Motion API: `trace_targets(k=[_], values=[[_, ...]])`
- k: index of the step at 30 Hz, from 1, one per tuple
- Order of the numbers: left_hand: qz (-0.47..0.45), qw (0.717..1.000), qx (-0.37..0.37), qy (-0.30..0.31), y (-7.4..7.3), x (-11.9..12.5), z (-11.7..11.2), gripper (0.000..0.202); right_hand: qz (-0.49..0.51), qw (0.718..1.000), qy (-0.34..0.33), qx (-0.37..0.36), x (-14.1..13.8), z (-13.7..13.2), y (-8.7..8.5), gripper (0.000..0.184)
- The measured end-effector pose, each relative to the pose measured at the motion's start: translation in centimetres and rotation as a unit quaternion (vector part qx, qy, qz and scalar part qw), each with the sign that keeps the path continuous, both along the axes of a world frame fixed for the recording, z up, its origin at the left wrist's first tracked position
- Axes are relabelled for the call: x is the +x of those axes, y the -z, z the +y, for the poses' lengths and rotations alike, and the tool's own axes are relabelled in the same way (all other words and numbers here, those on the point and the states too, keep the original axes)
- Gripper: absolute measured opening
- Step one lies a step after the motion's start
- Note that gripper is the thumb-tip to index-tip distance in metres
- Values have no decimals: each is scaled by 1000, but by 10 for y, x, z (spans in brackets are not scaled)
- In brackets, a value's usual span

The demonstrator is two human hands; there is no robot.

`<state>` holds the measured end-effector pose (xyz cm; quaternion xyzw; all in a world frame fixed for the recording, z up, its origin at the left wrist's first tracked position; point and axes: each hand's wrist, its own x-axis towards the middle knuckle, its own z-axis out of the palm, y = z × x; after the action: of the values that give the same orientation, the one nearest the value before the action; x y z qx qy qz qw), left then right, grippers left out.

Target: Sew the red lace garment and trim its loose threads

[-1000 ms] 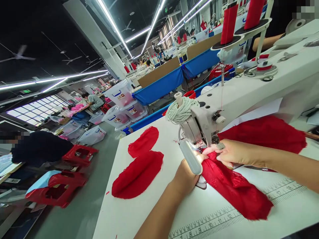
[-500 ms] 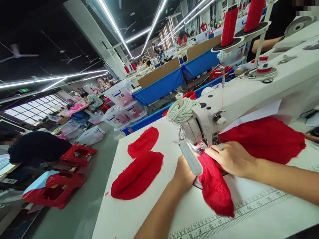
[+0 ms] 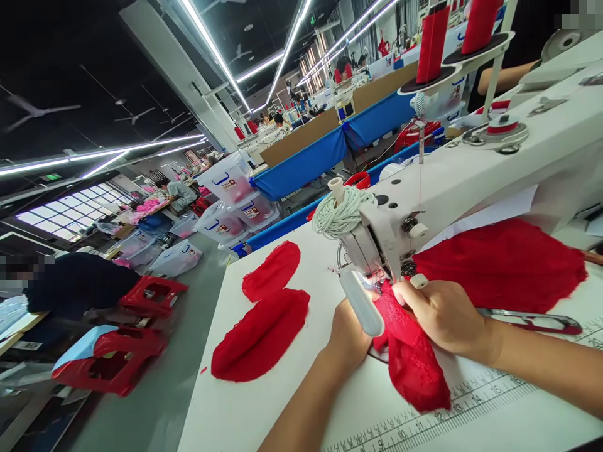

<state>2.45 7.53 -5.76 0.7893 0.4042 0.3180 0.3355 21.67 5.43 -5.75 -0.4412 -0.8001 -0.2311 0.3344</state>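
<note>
Red lace piece (image 3: 417,361): runs from beneath the needle of the white sewing machine (image 3: 475,166), its loose end lying at the printed ruler (image 3: 400,434) on the tabletop (image 3: 254,417).
Right hand (image 3: 450,317): I see it nearly closed, thumb and curled fingers gripping the lace near the needle.
Left hand (image 3: 347,333): beside the lace, fingers hidden behind the grey bar (image 3: 362,304); I cannot tell how open, or whether it grips.
Lace feel: I judge it light, limp, easily puckered, liable to fray.
Lace hold: I'd pinch both edges lightly, clear of the needle.
Snips (image 3: 558,323): beside the right forearm.
</note>
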Motion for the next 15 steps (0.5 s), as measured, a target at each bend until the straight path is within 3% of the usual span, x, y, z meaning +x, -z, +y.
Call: trace_targets(k=[5, 15], values=[[10, 1000, 1, 18, 4, 0, 3, 19, -8, 997, -72, -2, 2, 1, 1, 36], [41, 998, 30, 43, -4, 5, 4, 24, -21, 997, -57, 37, 6, 4, 0, 30]])
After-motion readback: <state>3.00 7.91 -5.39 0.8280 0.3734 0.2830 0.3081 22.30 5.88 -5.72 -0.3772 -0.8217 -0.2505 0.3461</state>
